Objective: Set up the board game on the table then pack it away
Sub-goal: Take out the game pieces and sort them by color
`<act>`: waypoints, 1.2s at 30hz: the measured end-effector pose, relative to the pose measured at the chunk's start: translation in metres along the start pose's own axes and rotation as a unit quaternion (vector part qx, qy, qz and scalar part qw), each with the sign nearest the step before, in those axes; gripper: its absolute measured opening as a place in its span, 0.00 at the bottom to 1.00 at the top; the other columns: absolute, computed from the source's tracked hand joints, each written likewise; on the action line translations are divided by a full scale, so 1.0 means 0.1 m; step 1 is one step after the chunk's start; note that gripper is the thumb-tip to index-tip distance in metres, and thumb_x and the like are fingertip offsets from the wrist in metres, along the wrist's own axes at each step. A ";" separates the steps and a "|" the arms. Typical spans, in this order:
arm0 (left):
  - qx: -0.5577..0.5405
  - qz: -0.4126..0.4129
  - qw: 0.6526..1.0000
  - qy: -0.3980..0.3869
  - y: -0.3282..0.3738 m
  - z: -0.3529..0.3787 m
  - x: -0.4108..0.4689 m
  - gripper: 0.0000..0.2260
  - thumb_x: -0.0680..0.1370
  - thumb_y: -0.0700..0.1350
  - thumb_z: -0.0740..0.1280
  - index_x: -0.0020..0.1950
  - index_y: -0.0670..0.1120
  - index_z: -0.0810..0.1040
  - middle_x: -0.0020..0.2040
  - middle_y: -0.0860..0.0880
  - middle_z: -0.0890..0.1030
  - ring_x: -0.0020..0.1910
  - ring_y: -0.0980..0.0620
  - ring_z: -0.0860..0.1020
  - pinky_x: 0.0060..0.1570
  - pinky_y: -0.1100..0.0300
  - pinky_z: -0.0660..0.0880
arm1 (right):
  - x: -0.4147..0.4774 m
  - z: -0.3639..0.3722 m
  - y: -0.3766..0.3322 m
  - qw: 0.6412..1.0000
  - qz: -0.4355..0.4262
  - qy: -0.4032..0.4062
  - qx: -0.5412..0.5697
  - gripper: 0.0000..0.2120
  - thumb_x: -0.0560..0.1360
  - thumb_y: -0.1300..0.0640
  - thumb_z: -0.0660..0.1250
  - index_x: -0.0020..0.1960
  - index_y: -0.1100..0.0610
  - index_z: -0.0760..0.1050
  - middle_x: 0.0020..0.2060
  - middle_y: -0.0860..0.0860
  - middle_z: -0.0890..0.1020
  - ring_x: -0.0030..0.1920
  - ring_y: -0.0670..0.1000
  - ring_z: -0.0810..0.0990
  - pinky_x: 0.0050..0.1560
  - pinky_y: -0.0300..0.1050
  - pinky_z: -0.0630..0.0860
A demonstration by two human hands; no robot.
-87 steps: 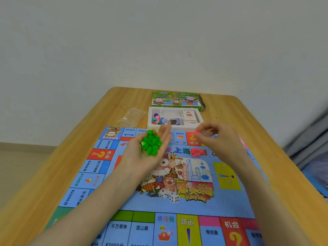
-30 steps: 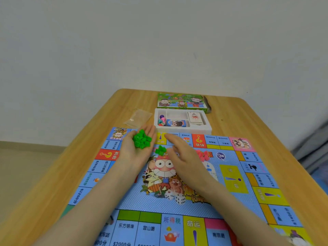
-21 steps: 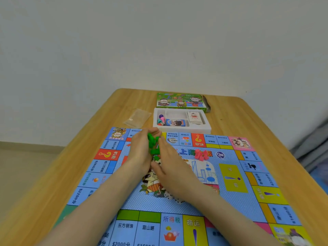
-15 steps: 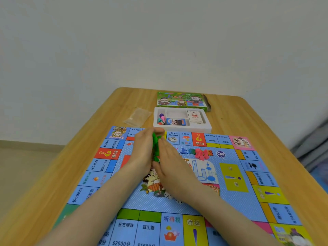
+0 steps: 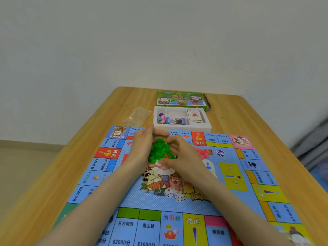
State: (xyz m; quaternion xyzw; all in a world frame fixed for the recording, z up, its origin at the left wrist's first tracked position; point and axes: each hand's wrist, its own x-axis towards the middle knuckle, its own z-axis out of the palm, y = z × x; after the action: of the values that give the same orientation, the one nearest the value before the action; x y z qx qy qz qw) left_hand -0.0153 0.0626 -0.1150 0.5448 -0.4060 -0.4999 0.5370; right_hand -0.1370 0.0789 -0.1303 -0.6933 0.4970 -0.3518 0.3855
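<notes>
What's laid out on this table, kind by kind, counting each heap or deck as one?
Game board: 1
Green game box: 1
White tray: 1
Card decks: 2, blue deck, white deck
Clear plastic bag: 1
Heaps: 2, green pieces, pink pieces
Total: 8, tray's pawns uncounted

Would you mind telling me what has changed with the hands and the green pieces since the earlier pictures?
The left hand tipped from palm-up onto its edge, so the green pieces lie heaped on the board. The right hand came across from the pink pieces and cups the heap from the other side. The white tray, box lid and plastic bag stayed put.
</notes>
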 end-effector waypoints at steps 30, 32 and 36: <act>0.427 0.146 0.861 -0.236 0.12 -0.54 0.16 0.22 0.67 0.43 0.78 0.56 0.50 0.74 0.31 0.53 0.76 0.28 0.61 0.74 0.35 0.64 0.71 | 0.02 -0.08 -0.05 0.988 -0.077 0.048 -0.122 0.12 0.69 0.65 0.73 0.52 0.60 0.78 0.38 0.45 0.75 0.36 0.40 0.75 0.40 0.32 0.75; 0.437 0.137 0.857 -0.236 0.14 -0.56 0.16 0.26 0.65 0.45 0.79 0.58 0.52 0.71 0.32 0.53 0.75 0.29 0.60 0.74 0.33 0.67 0.69 | 0.04 -0.13 -0.05 0.987 -0.069 0.047 -0.136 0.17 0.69 0.62 0.74 0.57 0.58 0.76 0.45 0.48 0.75 0.37 0.40 0.73 0.39 0.28 0.72; 0.476 0.136 0.839 -0.225 0.13 -0.54 0.14 0.36 0.64 0.50 0.79 0.68 0.53 0.67 0.39 0.51 0.74 0.35 0.58 0.74 0.36 0.65 0.70 | 0.06 -0.15 -0.02 0.984 -0.034 -0.007 -0.174 0.39 0.66 0.52 0.77 0.72 0.55 0.63 0.65 0.49 0.67 0.57 0.46 0.72 0.49 0.27 0.66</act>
State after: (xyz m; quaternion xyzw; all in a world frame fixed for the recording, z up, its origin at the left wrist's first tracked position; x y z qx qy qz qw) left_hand 0.0414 0.0577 -0.1081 0.5450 -0.7739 -0.2757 0.1673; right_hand -0.1481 0.0705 -0.1210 -0.7686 0.5242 -0.2679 0.2503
